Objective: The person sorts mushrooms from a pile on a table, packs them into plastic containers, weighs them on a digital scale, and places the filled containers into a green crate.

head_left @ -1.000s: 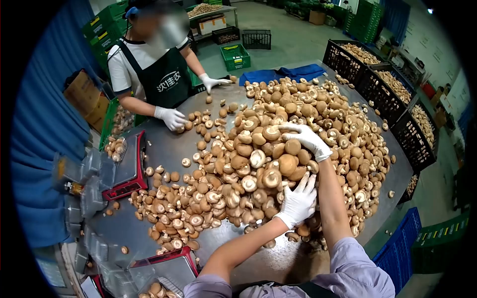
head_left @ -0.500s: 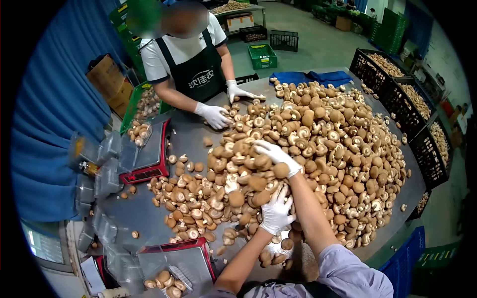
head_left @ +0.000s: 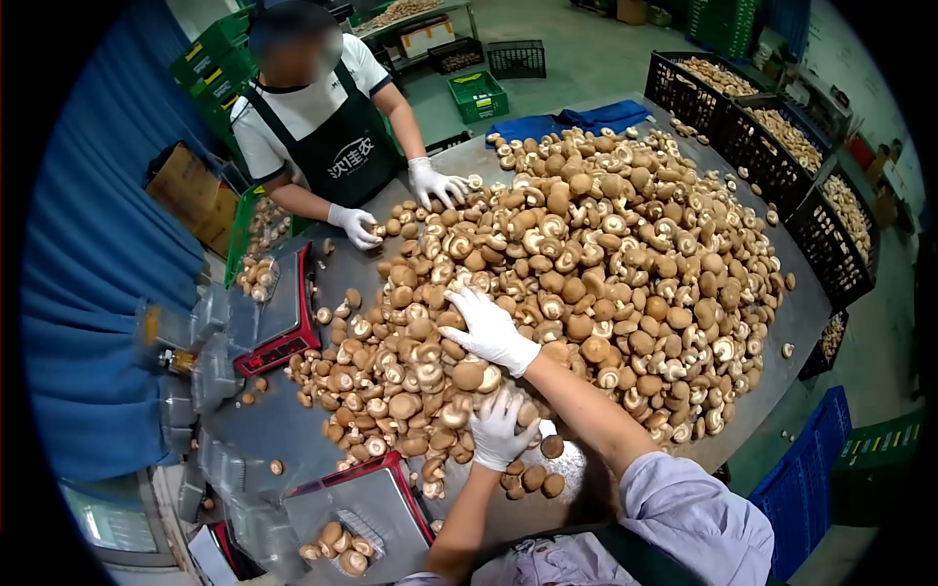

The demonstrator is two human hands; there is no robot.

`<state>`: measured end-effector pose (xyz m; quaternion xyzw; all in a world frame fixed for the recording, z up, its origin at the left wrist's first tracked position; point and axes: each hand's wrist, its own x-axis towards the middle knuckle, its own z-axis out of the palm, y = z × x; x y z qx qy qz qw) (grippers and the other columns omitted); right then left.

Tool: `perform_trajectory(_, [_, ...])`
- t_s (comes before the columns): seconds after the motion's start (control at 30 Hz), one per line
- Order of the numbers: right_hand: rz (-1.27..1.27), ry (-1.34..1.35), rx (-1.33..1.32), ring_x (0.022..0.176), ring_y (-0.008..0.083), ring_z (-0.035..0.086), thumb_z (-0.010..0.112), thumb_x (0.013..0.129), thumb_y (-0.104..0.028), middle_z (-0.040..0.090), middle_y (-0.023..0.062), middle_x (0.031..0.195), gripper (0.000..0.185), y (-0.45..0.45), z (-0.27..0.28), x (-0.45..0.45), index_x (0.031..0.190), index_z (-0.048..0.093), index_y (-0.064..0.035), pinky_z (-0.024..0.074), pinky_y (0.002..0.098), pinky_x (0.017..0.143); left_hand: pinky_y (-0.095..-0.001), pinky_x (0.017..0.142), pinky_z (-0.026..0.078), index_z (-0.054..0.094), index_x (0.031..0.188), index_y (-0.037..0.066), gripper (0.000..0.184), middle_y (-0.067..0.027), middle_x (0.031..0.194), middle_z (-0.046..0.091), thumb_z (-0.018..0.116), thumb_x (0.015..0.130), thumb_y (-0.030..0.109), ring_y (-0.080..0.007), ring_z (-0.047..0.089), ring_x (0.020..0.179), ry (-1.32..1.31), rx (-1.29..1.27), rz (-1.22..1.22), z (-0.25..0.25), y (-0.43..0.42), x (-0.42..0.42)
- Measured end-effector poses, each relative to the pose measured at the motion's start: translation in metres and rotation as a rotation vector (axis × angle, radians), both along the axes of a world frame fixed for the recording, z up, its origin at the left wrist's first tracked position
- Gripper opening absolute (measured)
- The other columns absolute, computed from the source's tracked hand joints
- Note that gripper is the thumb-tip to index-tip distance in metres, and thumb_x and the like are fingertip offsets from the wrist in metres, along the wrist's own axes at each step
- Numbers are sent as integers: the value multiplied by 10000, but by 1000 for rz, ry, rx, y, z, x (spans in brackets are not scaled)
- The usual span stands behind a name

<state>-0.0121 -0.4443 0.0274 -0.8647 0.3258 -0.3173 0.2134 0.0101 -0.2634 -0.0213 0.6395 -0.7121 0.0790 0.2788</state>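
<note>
A broad heap of brown-capped shiitake mushrooms (head_left: 635,283) covers much of the metal table. My right hand (head_left: 490,330), in a white glove, lies on the heap with its fingers stretched out over the mushrooms. Closer to my body, my gloved left hand (head_left: 500,432) rests against the near edge of the pile, fingers apart and pointing up. Mushrooms touch both hands, and neither grips one that I can see. A few loose mushrooms (head_left: 533,478) lie just below my left hand.
Across the table a co-worker in a dark apron (head_left: 349,146) has gloved hands at the pile's far edge. Two red-edged scales (head_left: 366,503) (head_left: 277,322) stand left, beside clear plastic boxes (head_left: 217,376). Black crates (head_left: 831,244) of mushrooms line the right side.
My hands have swept left across the heap, and mushrooms between them have shifted left. The co-worker's hands have changed position at the far edge. The whole view has also tilted a little.
</note>
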Motion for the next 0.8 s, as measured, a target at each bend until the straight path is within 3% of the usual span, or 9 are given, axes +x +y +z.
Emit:
perform_trajectory(0.1, [22, 139, 21, 1271, 373, 398, 648, 796, -397, 367, 207, 1407, 683, 15, 13, -16, 1349, 408, -75, 434, 410, 976, -359, 727, 488, 640, 1090, 124, 499, -103, 1214, 570, 687, 725, 462, -277, 561, 1032, 236, 33, -94, -30, 24, 1])
perform_trajectory(0.17, [93, 244, 42, 1287, 371, 391, 655, 792, -383, 310, 199, 1454, 701, 20, 28, -33, 1378, 387, -107, 415, 401, 1005, -405, 846, 449, 644, 1091, 136, 494, -106, 1235, 555, 684, 731, 472, -267, 544, 1073, -8, 21, -90, -25, 27, 7])
perform_trajectory(0.23, [111, -12, 111, 1276, 337, 428, 600, 824, -415, 390, 194, 1411, 604, 14, 39, -57, 1310, 468, -81, 399, 390, 1026, -523, 946, 308, 662, 1041, 111, 476, -69, 1187, 583, 674, 735, 476, -248, 516, 1108, -2, 53, -23, -20, 25, 3])
perform_trajectory(0.33, [-53, -247, 156, 1214, 279, 511, 657, 837, -217, 512, 151, 1332, 467, -8, 68, -109, 1253, 526, -49, 403, 351, 1026, -426, 871, 335, 659, 995, 103, 428, -49, 1143, 603, 712, 693, 402, -244, 522, 1081, 52, -13, 1, -3, 9, 4])
perform_trajectory(0.43, [-409, -26, -35, 1136, 304, 553, 652, 832, -281, 579, 167, 1236, 398, -48, 53, -163, 1149, 615, -43, 435, 378, 980, -451, 897, 304, 665, 956, 112, 437, -31, 1074, 609, 715, 692, 456, -229, 534, 970, 44, -4, 1, 14, -10, 5])
perform_trajectory(0.5, [-514, 173, 19, 1150, 320, 528, 619, 819, -431, 566, 174, 1242, 498, -58, 43, -190, 1136, 627, -46, 442, 393, 957, -471, 911, 286, 674, 932, 116, 451, -23, 1052, 612, 707, 693, 497, -220, 535, 928, 82, -29, -20, 23, -24, 6])
perform_trajectory(0.6, [-581, 323, -117, 1209, 339, 464, 569, 798, -568, 438, 180, 1374, 667, -51, -14, -195, 1224, 568, -55, 393, 502, 973, -475, 971, 275, 685, 949, 107, 530, -63, 1115, 611, 603, 774, 600, -262, 521, 1089, 148, -74, 42, 29, -50, 15])
perform_trajectory(0.7, [-573, 329, -67, 1193, 342, 472, 550, 796, -609, 411, 168, 1396, 788, -18, -16, -170, 1349, 418, -63, 339, 551, 986, -597, 1041, 205, 567, 1265, 185, 714, -93, 1434, 381, 596, 740, 667, -289, 368, 1289, 0, 148, 206, 54, -76, 20])
perform_trajectory(0.8, [-558, 320, -116, 1121, 332, 518, 601, 751, -603, 418, 143, 1390, 804, 4, -6, -161, 1353, 418, -103, 373, 517, 929, -659, 1064, 125, 469, 1366, 225, 862, -54, 1557, 133, 537, 696, 764, -286, 294, 1351, -20, 588, 289, 50, -98, 35])
